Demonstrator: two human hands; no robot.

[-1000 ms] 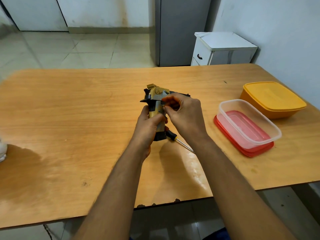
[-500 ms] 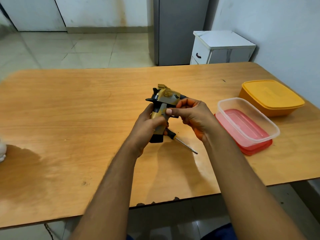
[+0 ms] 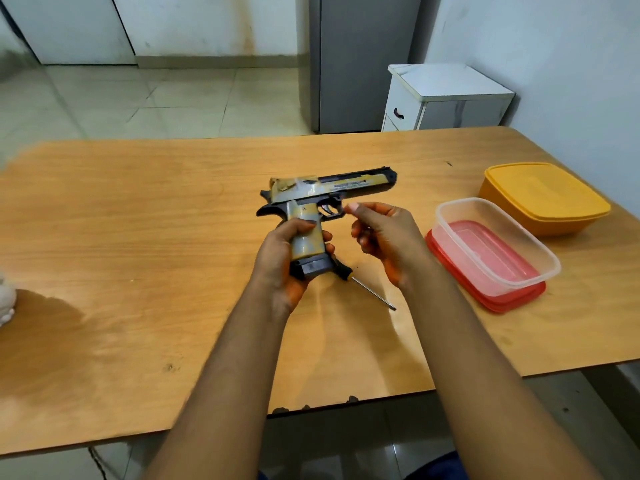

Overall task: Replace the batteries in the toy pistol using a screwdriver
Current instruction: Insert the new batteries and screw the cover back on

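Gripping the handle of the toy pistol (image 3: 313, 216), the left hand (image 3: 280, 261) is wrapping fingers and thumb round it and lifting it just above the counter (image 3: 138, 237) at the centre of the frame, barrel pointing toward the right. Right of it, the right hand (image 3: 384, 237) is hovering just beside the trigger guard with fingertips pinched together; whether they are pinching something tiny, such as a screw, is too small to tell. Under both hands the screwdriver (image 3: 360, 284) is lying on the counter, handle tucked beneath the pistol's base, tip pointing lower right.

Judging from this, a small screw could slip from that pinch, bounce on the bare wood and roll off the near edge. Lowering the pistol could also knock the screwdriver and send it rolling.

Farther right, a clear tub (image 3: 495, 244) is sitting on a red lid (image 3: 485, 292), open and within reach. Beyond it, an orange lidded box (image 3: 543, 197) is sitting at the right of the frame.
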